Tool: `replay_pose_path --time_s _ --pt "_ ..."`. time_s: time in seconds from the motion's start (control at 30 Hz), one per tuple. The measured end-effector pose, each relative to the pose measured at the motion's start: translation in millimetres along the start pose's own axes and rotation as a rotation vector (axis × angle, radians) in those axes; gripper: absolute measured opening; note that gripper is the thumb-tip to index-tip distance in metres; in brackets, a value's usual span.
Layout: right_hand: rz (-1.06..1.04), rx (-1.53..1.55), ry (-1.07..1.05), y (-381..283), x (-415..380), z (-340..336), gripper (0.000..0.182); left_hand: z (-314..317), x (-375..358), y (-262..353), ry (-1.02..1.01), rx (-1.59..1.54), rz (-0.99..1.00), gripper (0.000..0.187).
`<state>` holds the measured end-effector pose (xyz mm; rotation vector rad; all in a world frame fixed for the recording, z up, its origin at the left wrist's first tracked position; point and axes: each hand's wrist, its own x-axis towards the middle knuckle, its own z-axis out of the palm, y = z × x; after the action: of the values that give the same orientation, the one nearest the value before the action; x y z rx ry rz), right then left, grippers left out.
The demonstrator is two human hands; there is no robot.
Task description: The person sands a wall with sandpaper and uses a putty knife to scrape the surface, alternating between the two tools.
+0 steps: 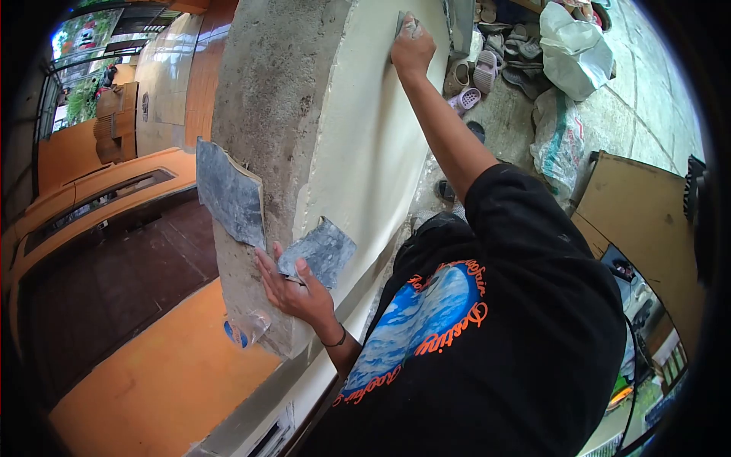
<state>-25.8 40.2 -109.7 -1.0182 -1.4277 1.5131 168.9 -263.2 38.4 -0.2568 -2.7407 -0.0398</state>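
My right hand [413, 47] is closed around a small grey piece, apparently sandpaper [400, 23], and presses it against the smooth cream wall face [373, 114]. Spread on the rough concrete top [278, 91] of the same wall is my left hand [298, 295], its thumb apart from the other fingers. A dark grey sheet of sandpaper [324, 247] lies under that thumb and beside the fingers. Another curled sheet of sandpaper [231, 192] rests on the concrete just beyond my fingertips.
A clear plastic item with a blue mark [245, 329] sits at the concrete's near end. Several shoes [487, 72], a white bag [575, 52] and a plastic sack [558, 133] lie on the floor to the right. A brown board [643, 217] stands behind my right arm.
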Motion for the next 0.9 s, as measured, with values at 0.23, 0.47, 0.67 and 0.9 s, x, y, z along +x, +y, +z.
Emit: replay_pose_path --time_s 0.23,0.47,0.67,0.9 --pt "-0.188 0.139 -0.382 -46.9 -138.6 -44.0 0.047 0.5 0.1 2.1 -0.003 -0.002 -0.025 0.06" --pt "-0.22 0.196 -0.207 -26.8 -98.8 -21.2 0.041 0.6 -1.2 2.2 -0.018 0.005 -0.038 0.059" --pt "0.269 0.08 -0.275 -36.6 -10.8 -13.1 0.04 1.2 0.4 3.2 0.008 -0.011 -0.033 0.06" --pt "-0.274 0.164 -0.422 -61.3 -157.5 -52.5 0.045 -0.8 0.2 4.6 -0.005 0.023 -0.039 0.06"
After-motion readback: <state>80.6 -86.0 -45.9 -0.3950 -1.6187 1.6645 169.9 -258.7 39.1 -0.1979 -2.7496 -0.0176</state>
